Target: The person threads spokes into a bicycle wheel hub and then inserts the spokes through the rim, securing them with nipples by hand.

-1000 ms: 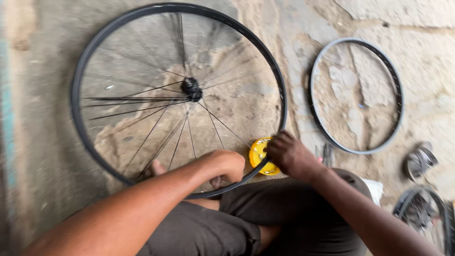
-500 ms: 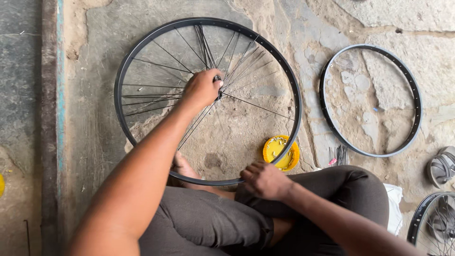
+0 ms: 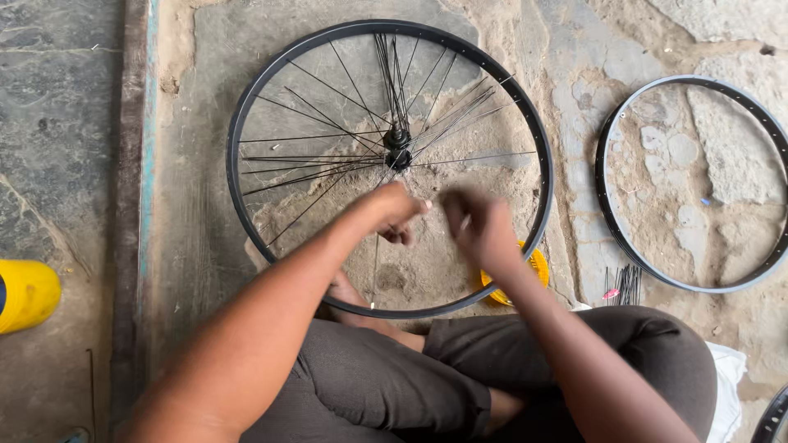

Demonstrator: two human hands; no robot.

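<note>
A black bicycle wheel [image 3: 246,123] lies flat on the stone ground in front of my crossed legs. Its thin spokes fan out from the hub [image 3: 398,152]; several are bunched loosely on the right side. My left hand [image 3: 392,210] hovers just below the hub, fingers pinched on a loose spoke [image 3: 376,267] that runs down toward the near rim. My right hand [image 3: 483,228] is beside it, blurred by motion, fingers curled; what it holds is unclear. A yellow dish [image 3: 535,271] shows partly behind my right wrist.
A bare black rim [image 3: 609,209] without spokes lies to the right. A small bundle of loose spokes [image 3: 628,284] rests near its lower edge. A yellow can [image 3: 25,294] sits at far left, a white cloth [image 3: 726,385] by my right knee, another wheel edge [image 3: 771,420] at bottom right.
My left hand drew back from the hub toward me. My right hand rose from my lap by the yellow dish to meet it over the wheel.
</note>
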